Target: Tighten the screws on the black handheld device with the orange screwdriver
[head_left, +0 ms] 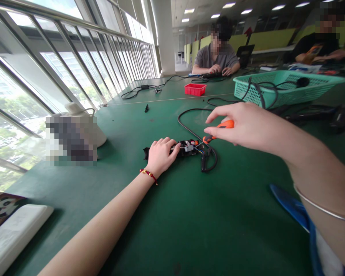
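My left hand (pixel 162 154) lies over a long black device (pixel 184 150), its fingers round the housing and pinning it to the table. The housing is open at its right end, where small parts and coloured wires show. In my right hand (pixel 243 122) is a screwdriver (pixel 208 138) with an orange and black handle, held between thumb and fingers. Its shaft slants down left to the exposed end of the device; I cannot tell just what the tip touches. A black power cord (pixel 186 115) with a ribbed sleeve (pixel 203 163) loops beside that end.
On the green table (pixel 189 222) stand a red tray (pixel 195 89) and a teal basket (pixel 276 100) of cables. A small black part (pixel 146 108) lies ahead, a pale container (pixel 100 134) at left, a white box (pixel 19 234) nearer. Two people sit across the table.
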